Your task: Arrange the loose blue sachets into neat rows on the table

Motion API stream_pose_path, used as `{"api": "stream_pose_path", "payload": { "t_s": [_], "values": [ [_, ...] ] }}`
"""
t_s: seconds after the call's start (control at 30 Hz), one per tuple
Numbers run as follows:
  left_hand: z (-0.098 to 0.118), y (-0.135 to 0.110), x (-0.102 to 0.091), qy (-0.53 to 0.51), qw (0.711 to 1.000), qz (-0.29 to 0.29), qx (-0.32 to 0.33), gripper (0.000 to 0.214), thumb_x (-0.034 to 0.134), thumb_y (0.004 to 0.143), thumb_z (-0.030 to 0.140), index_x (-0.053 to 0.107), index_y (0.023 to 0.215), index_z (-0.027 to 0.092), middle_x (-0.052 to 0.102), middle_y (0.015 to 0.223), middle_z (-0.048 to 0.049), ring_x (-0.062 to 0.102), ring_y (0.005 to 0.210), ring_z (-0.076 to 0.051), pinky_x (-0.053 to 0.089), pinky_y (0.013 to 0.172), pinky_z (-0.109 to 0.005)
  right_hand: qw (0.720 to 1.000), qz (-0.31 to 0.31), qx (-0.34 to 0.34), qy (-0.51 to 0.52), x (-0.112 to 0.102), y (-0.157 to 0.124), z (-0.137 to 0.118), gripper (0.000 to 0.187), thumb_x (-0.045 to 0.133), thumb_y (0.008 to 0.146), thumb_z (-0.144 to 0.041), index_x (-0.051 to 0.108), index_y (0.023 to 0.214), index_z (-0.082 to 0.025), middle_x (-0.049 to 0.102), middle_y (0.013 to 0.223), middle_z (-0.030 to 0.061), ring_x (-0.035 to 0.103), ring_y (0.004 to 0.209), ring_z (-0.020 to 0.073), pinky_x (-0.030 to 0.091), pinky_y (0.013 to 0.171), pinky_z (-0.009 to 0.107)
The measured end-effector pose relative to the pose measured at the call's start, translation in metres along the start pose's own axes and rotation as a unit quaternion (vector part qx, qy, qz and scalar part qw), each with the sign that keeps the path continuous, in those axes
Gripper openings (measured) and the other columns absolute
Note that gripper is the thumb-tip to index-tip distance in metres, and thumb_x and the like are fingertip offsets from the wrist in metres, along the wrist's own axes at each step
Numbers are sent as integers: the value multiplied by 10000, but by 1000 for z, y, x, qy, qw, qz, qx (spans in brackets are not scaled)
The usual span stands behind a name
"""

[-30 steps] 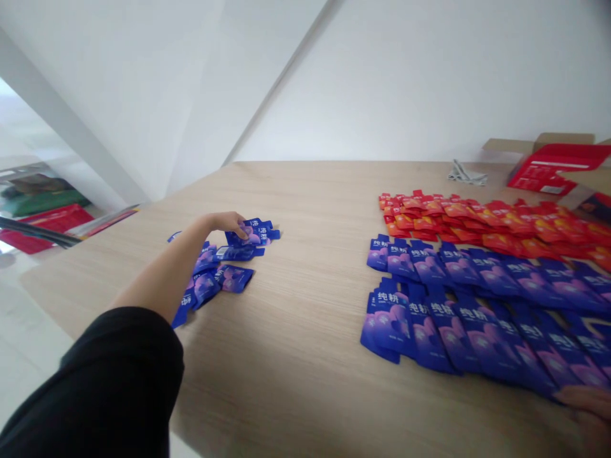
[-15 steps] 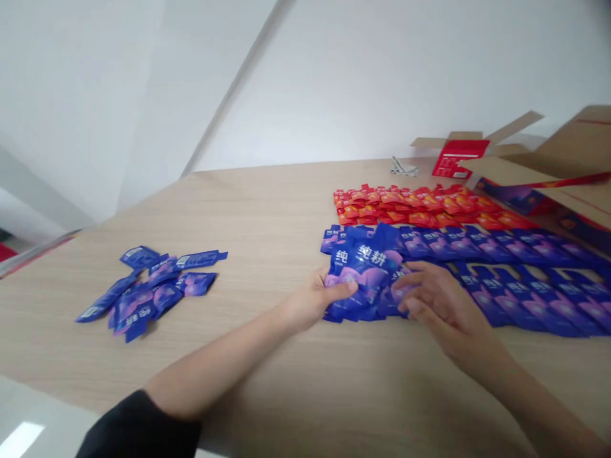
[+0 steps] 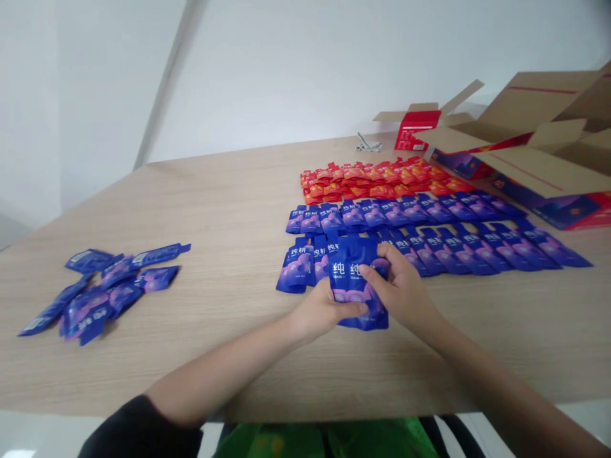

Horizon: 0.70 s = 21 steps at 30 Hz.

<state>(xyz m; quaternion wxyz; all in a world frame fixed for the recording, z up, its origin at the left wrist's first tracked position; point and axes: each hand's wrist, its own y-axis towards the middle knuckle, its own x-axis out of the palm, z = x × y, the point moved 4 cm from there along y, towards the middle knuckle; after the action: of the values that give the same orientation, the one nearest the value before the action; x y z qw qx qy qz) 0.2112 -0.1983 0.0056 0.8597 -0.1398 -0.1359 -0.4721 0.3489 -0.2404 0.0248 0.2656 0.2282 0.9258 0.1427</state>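
Our left hand (image 3: 324, 312) and right hand (image 3: 400, 286) are close together, clamped from both sides on a stack of blue spouted pouches (image 3: 359, 283) with white Chinese lettering. We hold the stack upright over the wooden table (image 3: 214, 210), and we cannot tell whether its lower edge touches the wood. Its top overlaps the near row of blue pouches (image 3: 477, 254), which are laid out in a slanting line. Behind that lie a second row of blue pouches (image 3: 377, 216) and a band of red-orange pouches (image 3: 377, 181). Well apart on our left is a loose heap of blue pouches (image 3: 105, 286). At the far right stand open cardboard cartons (image 3: 534, 146), and a red box (image 3: 417, 126) sits just beside them, near a crumpled silvery wrapper (image 3: 368, 145).
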Motion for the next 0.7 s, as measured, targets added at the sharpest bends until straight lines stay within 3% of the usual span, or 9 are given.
{"api": "stream_pose_path", "payload": {
  "t_s": [0.1,0.2,0.3,0.37,0.43,0.5,0.6,0.7],
  "values": [
    [-4,11,10,68,997,-11,35,539,723,797,235,578,1314,184,680,1200,-94,614,1165,-269,472,1010,-428,1000,9,20,19,-9,-3,11,276,575,874,-480,500,1008,-251,577,912,26,581,856,220,495,787,372],
    [0,24,22,184,977,-12,106,467,614,874,230,534,1333,198,622,1289,-89,550,1242,-252,417,1073,-431,997,50,61,16,-26,-3,20,344,623,823,-509,525,1016,-242,586,825,11,586,739,205,499,671,337],
    [11,29,21,338,930,30,141,296,505,942,298,560,1210,185,613,1229,-106,561,1178,-236,437,1043,-428,992,60,111,30,-45,4,33,374,657,787,-532,537,984,-238,546,663,-29,516,524,167,440,500,299],
    [22,27,10,456,872,68,163,222,468,954,318,568,1093,177,598,1135,-114,567,1088,-235,473,980,-426,988,66,133,32,-58,16,48,392,668,775,-540,551,996,-238,552,641,-30,505,490,169,431,473,302],
    [36,22,-7,556,800,107,198,167,461,943,282,563,1030,181,560,1095,-111,545,1060,-238,477,956,-431,987,96,131,2,-73,35,66,413,698,739,-526,579,1004,-233,612,739,10,581,606,209,494,562,345],
    [45,16,-27,613,746,134,222,140,460,923,225,566,1005,185,527,1104,-108,528,1077,-243,470,964,-435,986,109,116,-43,-82,56,85,434,730,693,-492,608,1009,-222,653,896,62,629,814,272,533,728,417],
    [44,10,-49,651,715,133,217,149,460,899,174,576,993,184,495,1148,-114,527,1101,-246,475,970,-434,987,82,107,-90,-82,85,113,452,735,660,-456,632,1016,-199,658,1027,110,611,998,327,511,879,487],
    [35,10,-53,677,701,92,205,181,463,893,159,575,1035,175,471,1213,-132,515,1137,-254,473,991,-445,988,61,101,-102,-73,99,130,471,720,670,-458,637,1043,-182,652,1096,130,603,1041,330,500,921,503]
  ]
}}
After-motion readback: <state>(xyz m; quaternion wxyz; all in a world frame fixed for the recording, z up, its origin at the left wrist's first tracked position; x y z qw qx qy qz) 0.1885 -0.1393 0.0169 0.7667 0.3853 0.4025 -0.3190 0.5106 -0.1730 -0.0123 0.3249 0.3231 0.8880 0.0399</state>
